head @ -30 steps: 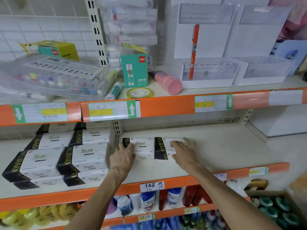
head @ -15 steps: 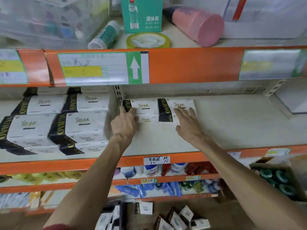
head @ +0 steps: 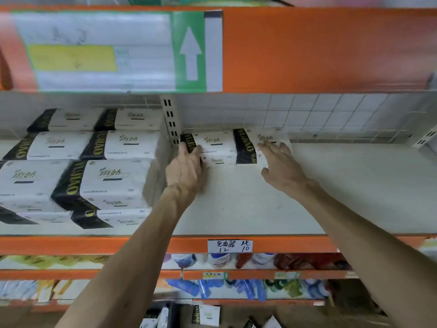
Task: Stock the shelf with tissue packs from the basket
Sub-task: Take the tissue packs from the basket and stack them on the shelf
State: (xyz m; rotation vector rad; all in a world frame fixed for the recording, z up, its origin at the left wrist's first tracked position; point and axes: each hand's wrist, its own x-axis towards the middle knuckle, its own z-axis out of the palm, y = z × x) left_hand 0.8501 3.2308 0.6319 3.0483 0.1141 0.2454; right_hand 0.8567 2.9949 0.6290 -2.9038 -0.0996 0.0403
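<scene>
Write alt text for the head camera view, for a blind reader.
Two bare hands rest on two tissue packs side by side at the back of a cream shelf: left hand on the left pack, right hand on the right pack. More packs are stacked further left.
</scene>
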